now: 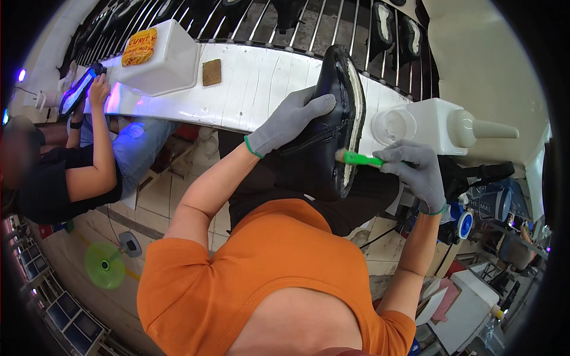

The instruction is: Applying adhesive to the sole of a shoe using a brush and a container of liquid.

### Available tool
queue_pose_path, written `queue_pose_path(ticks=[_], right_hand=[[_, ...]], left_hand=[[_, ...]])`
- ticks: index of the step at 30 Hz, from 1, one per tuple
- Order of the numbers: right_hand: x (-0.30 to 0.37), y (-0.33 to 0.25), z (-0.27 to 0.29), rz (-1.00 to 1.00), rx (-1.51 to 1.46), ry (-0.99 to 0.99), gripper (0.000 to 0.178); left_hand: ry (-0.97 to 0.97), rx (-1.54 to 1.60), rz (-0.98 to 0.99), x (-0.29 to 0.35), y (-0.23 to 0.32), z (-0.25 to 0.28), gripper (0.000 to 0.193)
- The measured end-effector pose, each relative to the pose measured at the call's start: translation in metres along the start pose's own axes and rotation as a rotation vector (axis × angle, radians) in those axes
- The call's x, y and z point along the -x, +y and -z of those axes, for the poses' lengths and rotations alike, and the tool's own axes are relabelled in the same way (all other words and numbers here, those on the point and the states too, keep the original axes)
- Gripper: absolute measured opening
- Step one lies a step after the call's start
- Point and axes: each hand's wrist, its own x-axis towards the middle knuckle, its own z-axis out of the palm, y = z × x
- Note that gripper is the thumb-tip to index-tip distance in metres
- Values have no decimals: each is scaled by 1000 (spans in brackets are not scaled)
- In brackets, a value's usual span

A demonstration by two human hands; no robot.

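Observation:
A black boot [323, 133] is held on its side above my lap, its toe up against the edge of the white table. My left hand [291, 120], in a grey glove with a green cuff, grips the boot's upper. A whitish coated strip [356, 107] runs along the sole edge, facing right. In my gloved right hand [415, 169] is a brush with a green handle [363, 159]. Its bristles are at the boot's sole edge, near the heel half. Just beyond that hand stands a round, translucent white cup [393, 126].
A white bottle with a long nozzle [469, 126] lies beside the cup. On the white table [255, 77] are a white container [160, 59] and a brown square block [211, 72]. Boots lie on the roller conveyor [323, 26] behind. A co-worker [77, 172] handles a shoe at left.

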Motion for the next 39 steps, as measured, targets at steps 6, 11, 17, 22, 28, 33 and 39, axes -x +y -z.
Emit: queue_pose_path(ticks=[6,11,17,22,28,33,39], right_hand=[[3,-5,2,-13,-43,-177,26],[-3,-3,4,2,-77,-259,25],[-14,-7,7,6,-69,-339,25],[-22,-9,7,-15,-95,-368,26],[-33,-7,7,61,-101,-361,25],[-44,-7,6,58,-101,-362,24],[-54,-10,8,88,-58,-377,24]], left_hand=[[-19,76,107,-5,-13,2,55],[-57,163,285,-6,-23,-1,54],[-136,371,551,-5,-36,-11,45],[-270,547,618,1,-49,-20,44],[-402,855,703,13,-54,-40,44],[-488,158,243,26,-72,-43,33],[-492,122,333,37,-52,-46,31]])
